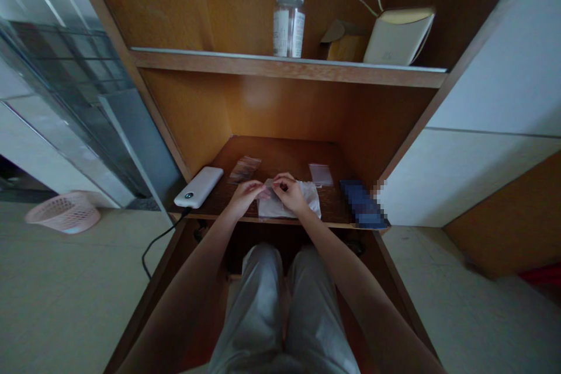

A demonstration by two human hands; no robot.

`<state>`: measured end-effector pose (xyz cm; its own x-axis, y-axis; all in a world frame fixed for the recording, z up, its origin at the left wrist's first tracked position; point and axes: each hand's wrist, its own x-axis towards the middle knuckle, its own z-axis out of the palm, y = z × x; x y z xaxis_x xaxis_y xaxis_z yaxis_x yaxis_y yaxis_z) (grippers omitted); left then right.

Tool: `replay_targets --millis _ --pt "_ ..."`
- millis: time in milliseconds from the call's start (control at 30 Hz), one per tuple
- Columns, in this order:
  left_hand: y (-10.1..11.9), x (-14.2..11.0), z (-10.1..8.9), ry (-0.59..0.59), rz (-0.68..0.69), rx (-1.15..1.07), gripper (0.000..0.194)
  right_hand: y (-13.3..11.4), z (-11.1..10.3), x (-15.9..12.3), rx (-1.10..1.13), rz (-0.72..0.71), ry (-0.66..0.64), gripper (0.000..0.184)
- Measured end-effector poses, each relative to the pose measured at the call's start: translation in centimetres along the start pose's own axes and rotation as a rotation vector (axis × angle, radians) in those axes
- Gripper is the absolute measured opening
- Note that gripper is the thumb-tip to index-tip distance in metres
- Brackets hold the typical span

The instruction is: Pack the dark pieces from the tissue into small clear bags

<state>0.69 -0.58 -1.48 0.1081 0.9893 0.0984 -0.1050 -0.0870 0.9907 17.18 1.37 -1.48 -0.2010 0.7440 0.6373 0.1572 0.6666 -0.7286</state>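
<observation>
My left hand (244,197) is closed in a pinch on a small clear plastic bag (264,192), which reaches towards my right hand. My right hand (290,193) has its fingers curled and pinched just to the right of it; what lies between the fingertips is too small to make out. Beneath both hands a thin whitish plastic sheet or bag (312,197) is spread on the brown desk board. Behind my left hand lies a loose pile of small clear bags (245,169). Another flat clear bag (321,175) lies behind my right hand.
A white power bank (199,187) with a black cable (161,239) lies at the board's left edge; a dark phone (363,204) is at the right. Above, a shelf (245,61) bears a clear bottle (288,22) and a cream-coloured case (398,36). A pink basket (65,213) stands on the floor.
</observation>
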Motion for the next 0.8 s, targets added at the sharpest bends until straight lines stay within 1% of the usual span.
replay_targets --millis 100,233,400,567,700,800 --pt "0.39 -0.24 0.23 -0.025 0.002 0.041 0.026 0.09 0.0 -0.03 0.003 -0.018 -0.006 0.01" --pt "0.96 -0.52 0.51 -0.055 0.0 0.079 0.026 -0.1 -0.02 -0.08 -0.017 0.0 -0.041 0.009" --pt "0.93 -0.52 0.4 -0.043 -0.008 0.093 0.024 -0.53 -0.04 -0.09 -0.012 0.001 -0.072 0.009" --pt "0.79 -0.51 0.27 -0.056 0.015 0.097 0.021 -0.76 -0.06 -0.08 -0.006 -0.003 -0.09 0.007" --pt "1.04 -0.63 0.42 -0.05 0.026 0.135 0.019 -0.78 0.01 -0.12 -0.013 0.01 -0.088 0.007" --pt "1.03 -0.59 0.47 -0.043 0.01 0.122 0.02 -0.67 0.05 -0.1 0.001 0.012 -0.076 0.008"
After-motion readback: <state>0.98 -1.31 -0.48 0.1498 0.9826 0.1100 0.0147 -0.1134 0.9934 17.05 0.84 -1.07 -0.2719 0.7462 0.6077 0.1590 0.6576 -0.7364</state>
